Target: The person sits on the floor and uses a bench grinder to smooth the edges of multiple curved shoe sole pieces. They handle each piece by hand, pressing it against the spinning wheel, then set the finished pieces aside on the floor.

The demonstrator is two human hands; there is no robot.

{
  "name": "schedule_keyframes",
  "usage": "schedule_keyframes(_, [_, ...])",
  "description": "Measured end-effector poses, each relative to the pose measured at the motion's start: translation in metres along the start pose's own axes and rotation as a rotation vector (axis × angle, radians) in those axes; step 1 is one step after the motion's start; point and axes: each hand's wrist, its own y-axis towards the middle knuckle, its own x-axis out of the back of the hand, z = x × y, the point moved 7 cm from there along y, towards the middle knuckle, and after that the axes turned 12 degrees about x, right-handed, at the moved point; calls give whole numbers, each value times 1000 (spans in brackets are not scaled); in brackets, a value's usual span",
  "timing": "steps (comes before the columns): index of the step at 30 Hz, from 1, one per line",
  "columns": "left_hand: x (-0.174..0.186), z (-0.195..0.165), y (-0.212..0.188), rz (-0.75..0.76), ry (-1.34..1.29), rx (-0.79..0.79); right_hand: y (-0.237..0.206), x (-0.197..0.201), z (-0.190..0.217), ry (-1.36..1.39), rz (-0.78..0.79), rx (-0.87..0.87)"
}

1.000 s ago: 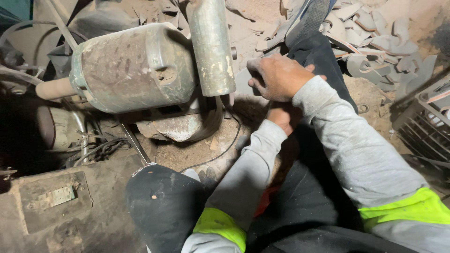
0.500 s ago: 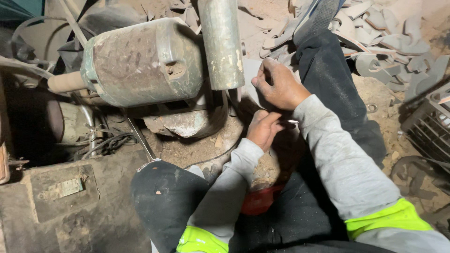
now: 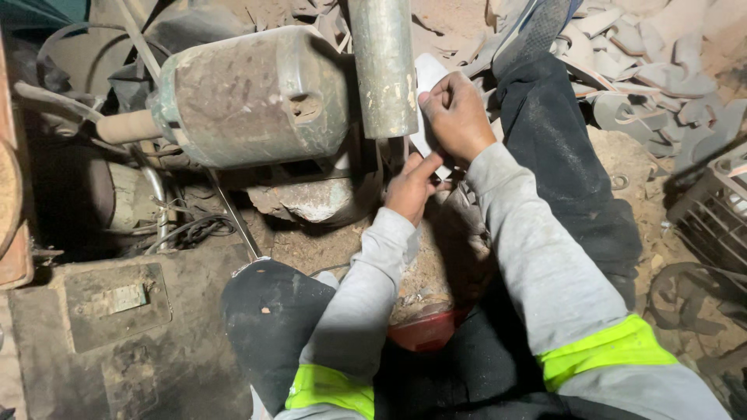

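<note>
Both hands now on the pale flat sole-shaped piece (image 3: 426, 93), which stands upright just right of the vertical grey-green metal cylinder (image 3: 382, 66), touching or nearly touching it; can't tell which. Right hand (image 3: 457, 117) has moved up and left since 0.5 s ago, fingers (image 3: 433, 95) curled narrow around the piece's upper half, pinching it. Left hand (image 3: 410, 187) has come up from below; fingers closed on the piece's lower end, just under the right hand. One second ago the left hand sat lower, tucked under the right forearm.

Surroundings: dusty grey-green motor housing (image 3: 249, 97) left of the cylinder, stub shaft (image 3: 124, 126) sticking out further left. Lump of rock or concrete (image 3: 311, 198) under the housing, near the left hand. Black cables (image 3: 194, 229) on the dirt floor (image 3: 622, 163) at left. Pile of pale cut-out sole shapes (image 3: 661, 70) far right, wire crate (image 3: 716, 210) at right edge. Red round object (image 3: 424, 330) near, between the legs, mostly hidden by the forearms.

Obstruction: cylinder hides the piece's left edge; right hand covers its middle.
</note>
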Motion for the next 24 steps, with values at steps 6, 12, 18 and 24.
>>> schedule_keyframes(6, [-12,-5,-42,-78,439,-23,-31,25,5,-124,202,77])
schedule_keyframes(12, [23,-31,-195,-368,1044,-384,-143,48,27,-412,656,-142])
schedule_keyframes(18, [23,-41,-301,-293,1141,-406,-227,38,145,-511,500,359])
schedule_keyframes(24, [13,-35,-340,24,822,-355,-302,-5,184,-218,744,161])
